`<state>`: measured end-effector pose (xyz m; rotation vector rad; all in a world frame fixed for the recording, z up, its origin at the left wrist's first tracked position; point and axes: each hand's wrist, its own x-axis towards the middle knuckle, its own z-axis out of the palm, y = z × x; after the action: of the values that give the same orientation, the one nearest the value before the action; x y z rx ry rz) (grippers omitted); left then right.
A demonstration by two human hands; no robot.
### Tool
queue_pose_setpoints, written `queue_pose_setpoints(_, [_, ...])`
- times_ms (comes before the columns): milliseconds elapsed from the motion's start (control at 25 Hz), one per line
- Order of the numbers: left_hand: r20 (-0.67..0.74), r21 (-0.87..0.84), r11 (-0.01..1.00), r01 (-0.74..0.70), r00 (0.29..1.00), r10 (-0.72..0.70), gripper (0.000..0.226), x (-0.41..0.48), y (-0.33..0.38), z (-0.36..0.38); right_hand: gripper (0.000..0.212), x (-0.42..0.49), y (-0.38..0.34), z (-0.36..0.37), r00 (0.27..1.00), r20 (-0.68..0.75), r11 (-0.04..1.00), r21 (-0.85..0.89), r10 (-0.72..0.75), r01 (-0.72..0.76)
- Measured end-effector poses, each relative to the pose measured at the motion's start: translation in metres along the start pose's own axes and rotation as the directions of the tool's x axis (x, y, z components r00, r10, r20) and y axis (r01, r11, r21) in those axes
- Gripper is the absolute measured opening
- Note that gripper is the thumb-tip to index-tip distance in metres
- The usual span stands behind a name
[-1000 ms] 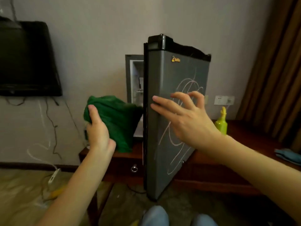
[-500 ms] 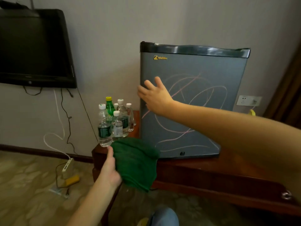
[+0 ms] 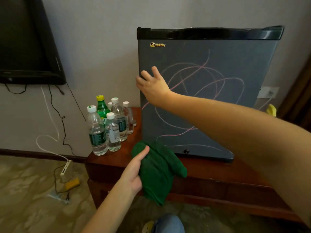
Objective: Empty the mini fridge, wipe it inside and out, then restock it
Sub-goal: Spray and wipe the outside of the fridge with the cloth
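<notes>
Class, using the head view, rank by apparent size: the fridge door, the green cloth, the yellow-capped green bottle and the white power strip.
1. fridge door
2. green cloth, though it is nearer the camera
3. Unranked: yellow-capped green bottle, partly hidden, and white power strip look alike.

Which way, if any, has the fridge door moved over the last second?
Yes. The fridge door has swung shut: it jutted past the front of the wooden sideboard; now it sits back on it.
</notes>
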<state>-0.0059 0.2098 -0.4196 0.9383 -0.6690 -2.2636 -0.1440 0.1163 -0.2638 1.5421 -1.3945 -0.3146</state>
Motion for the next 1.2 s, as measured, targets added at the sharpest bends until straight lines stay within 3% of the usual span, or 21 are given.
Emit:
queue_pose_setpoints(160, [0.016,0.15,0.987,0.048,0.999,-0.051,0.039,0.015,-0.002,0.014,0.046,0.007,0.001,0.013,0.999,-0.04,0.999,0.046,-0.025,0.027])
queue_pose_setpoints(280, [0.044,0.315,0.949,-0.004,0.999,-0.011,0.035,0.023,-0.007,0.026,0.059,-0.01,0.002,0.013,0.999,-0.049,0.966,0.259,0.018,-0.005])
queue_pose_setpoints(400, [0.122,0.615,0.771,-0.167,0.986,0.117,0.034,0.034,-0.02,0.039,0.068,-0.086,0.003,0.022,0.966,-0.171,0.823,0.564,0.194,-0.066])
queue_pose_setpoints(440, [0.163,0.727,0.646,-0.234,0.972,0.169,0.031,0.038,-0.026,0.046,0.064,-0.122,0.005,0.032,0.945,-0.201,0.765,0.64,0.257,-0.073])
queue_pose_setpoints(480, [0.202,0.846,0.446,-0.292,0.95,0.24,0.027,0.047,-0.032,0.049,0.059,-0.159,0.009,0.048,0.932,-0.195,0.71,0.699,0.306,-0.087])
queue_pose_setpoints(560, [0.318,0.948,-0.123,-0.293,0.857,0.405,0.028,0.064,-0.041,0.062,0.05,-0.234,0.022,0.093,0.92,-0.043,0.587,0.781,0.39,-0.212])
queue_pose_setpoints(600, [0.395,0.913,-0.297,-0.281,0.793,0.465,0.031,0.071,-0.046,0.07,0.046,-0.268,0.03,0.117,0.886,0.077,0.488,0.811,0.457,-0.322])
queue_pose_setpoints(640, [0.444,0.89,-0.344,-0.299,0.742,0.503,0.032,0.076,-0.048,0.076,0.042,-0.293,0.037,0.139,0.825,0.186,0.359,0.833,0.533,-0.42])
queue_pose_setpoints(720, [0.485,0.873,-0.258,-0.413,0.696,0.529,0.03,0.088,-0.059,0.094,0.032,-0.338,0.055,0.175,0.654,0.34,0.127,0.82,0.676,-0.558])
queue_pose_setpoints(760, [0.472,0.866,-0.136,-0.481,0.699,0.537,0.025,0.093,-0.064,0.102,0.026,-0.35,0.065,0.188,0.571,0.374,0.05,0.804,0.731,-0.592])
queue_pose_setpoints(840, [0.403,0.817,0.187,-0.546,0.771,0.492,0.012,0.102,-0.075,0.118,0.019,-0.363,0.088,0.216,0.381,0.434,-0.113,0.767,0.816,-0.632])
queue_pose_setpoints(960, [0.283,0.7,0.542,-0.465,0.877,0.388,0.011,0.116,-0.09,0.139,0.044,-0.363,0.116,0.265,0.158,0.542,-0.322,0.682,0.825,-0.657])
queue_pose_setpoints(1080, [0.183,0.581,0.746,-0.327,0.945,0.272,0.02,0.127,-0.101,0.157,0.083,-0.359,0.138,0.318,0.145,0.682,-0.377,0.554,0.717,-0.742])
queue_pose_setpoints(1200, [0.171,0.533,0.802,-0.271,0.962,0.212,0.022,0.13,-0.105,0.167,0.101,-0.349,0.155,0.357,0.179,0.731,-0.34,0.501,0.658,-0.796])
